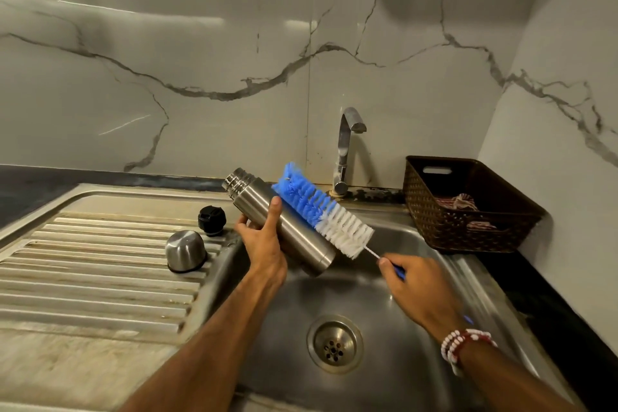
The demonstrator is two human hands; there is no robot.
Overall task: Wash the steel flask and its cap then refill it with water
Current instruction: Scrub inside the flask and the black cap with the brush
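My left hand (264, 237) grips the steel flask (294, 231), which is tilted over the sink basin with its open threaded mouth pointing up and left. My right hand (411, 288) holds the thin blue handle of a bottle brush (321, 209). The blue and white bristles lie against the flask's right side. The steel cup cap (186, 251) stands upside down on the ribbed drainboard. The black stopper (211, 220) sits just behind it.
The steel sink (384, 385) has a drain (334, 344) at its middle. A chrome tap (346, 150) stands behind it, with no water seen running. A brown woven basket (468, 204) holding a cloth sits on the dark counter at right. The drainboard (83, 274) spreads left.
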